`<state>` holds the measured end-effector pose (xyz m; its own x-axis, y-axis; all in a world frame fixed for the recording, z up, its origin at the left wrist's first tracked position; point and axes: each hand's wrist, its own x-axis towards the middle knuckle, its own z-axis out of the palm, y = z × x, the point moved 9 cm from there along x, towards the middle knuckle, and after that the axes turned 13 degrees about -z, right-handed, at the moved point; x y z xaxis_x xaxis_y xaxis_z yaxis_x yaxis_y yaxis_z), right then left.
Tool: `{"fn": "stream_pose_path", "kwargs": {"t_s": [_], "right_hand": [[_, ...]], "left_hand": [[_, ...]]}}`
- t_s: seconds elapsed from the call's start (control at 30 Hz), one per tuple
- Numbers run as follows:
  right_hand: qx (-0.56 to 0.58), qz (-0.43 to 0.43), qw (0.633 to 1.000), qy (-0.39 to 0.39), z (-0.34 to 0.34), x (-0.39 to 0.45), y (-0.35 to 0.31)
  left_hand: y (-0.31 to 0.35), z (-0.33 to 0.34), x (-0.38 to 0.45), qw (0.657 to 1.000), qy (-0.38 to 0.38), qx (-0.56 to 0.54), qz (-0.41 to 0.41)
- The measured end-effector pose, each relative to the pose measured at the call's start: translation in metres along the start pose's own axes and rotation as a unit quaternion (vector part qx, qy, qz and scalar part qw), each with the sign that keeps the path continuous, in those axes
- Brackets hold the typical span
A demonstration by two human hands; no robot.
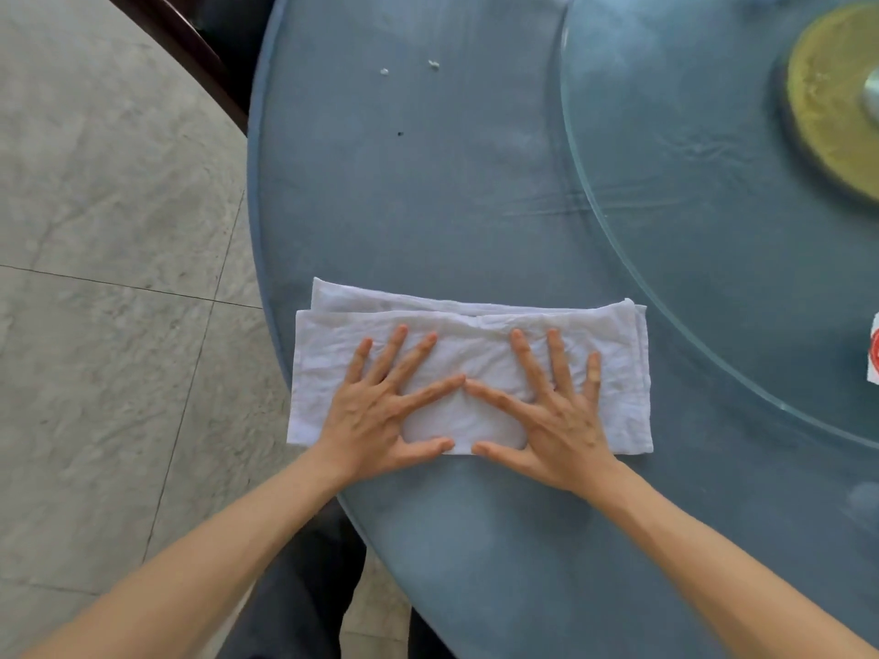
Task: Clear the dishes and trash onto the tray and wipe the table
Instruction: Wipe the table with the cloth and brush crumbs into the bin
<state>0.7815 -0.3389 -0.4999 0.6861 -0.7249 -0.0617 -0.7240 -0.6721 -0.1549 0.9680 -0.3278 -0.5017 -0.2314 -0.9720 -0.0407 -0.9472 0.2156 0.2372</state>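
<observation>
Pressing flat on a folded white cloth, your left hand and right hand lie palm down with fingers spread wide, gripping nothing; the two index fingertips meet at the cloth's middle and the thumbs point toward each other along its near edge. The cloth sits on a round table covered in blue-grey material, close to the rim nearest you, its left end almost reaching the curved table edge.

Beyond the cloth the tabletop is mostly bare: two small white scraps lie near the far side, and a tiny dark speck sits between them and the cloth. To your right, a glass turntable overlaps the table, its rim passing just beside the cloth's right end. Under the glass shows a yellowish round base. A white-and-red item is cut off at the frame's right edge.

Left of the table lies pale stone-tile floor, and a dark chair stands near the far rim.
</observation>
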Motion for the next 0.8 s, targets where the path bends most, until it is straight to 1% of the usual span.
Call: {"fn": "stream_pose_path", "kwargs": {"t_s": [0.43, 0.67, 0.8], "right_hand": [[-0.011, 0.078, 0.997, -0.013, -0.012, 0.224, 0.082], [-0.007, 0.129, 0.992, -0.001, -0.024, 0.329, 0.137], [-0.001, 0.159, 0.987, 0.004, -0.034, 0.383, 0.175]], "left_hand": [[-0.148, -0.037, 0.211, 0.999, -0.016, 0.036, 0.019], [-0.209, -0.055, 0.330, 0.997, -0.036, 0.020, 0.059], [-0.231, -0.060, 0.399, 0.996, -0.050, 0.022, 0.072]]}}
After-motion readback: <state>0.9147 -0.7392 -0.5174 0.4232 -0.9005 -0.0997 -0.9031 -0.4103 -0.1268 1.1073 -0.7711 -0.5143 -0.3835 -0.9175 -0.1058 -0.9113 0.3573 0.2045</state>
